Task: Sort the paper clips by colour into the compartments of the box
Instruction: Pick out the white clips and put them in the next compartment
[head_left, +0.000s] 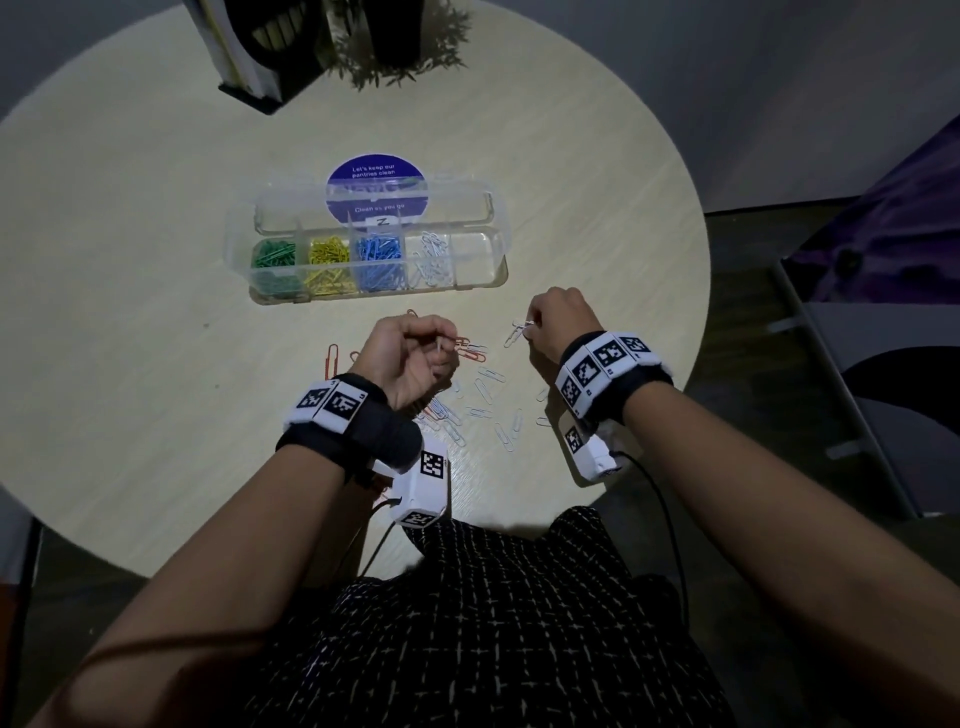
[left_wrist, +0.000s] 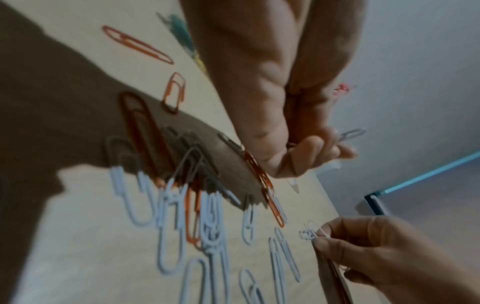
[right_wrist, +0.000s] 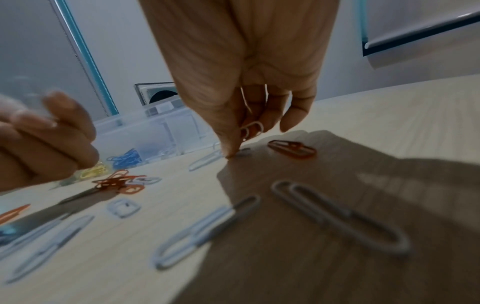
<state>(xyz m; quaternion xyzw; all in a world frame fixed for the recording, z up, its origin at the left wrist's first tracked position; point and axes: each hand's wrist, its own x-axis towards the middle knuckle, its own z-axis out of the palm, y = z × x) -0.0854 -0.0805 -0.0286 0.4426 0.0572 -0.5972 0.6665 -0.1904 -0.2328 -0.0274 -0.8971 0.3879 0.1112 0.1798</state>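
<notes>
Across most of the head frame: round pale tabletop (head_left: 130, 260). Upper centre, clear box (head_left: 478, 249), lid back; compartments left to right hold green, yellow, blue, white clips, rightmost bare. Below centre, loose white and orange paper clips (head_left: 483, 395) scattered. Left hand (head_left: 402, 358) fingers curled, pinching a white clip. Right hand (head_left: 558, 322) fingers pinching white clips (head_left: 519, 330) just above the scatter.
</notes>
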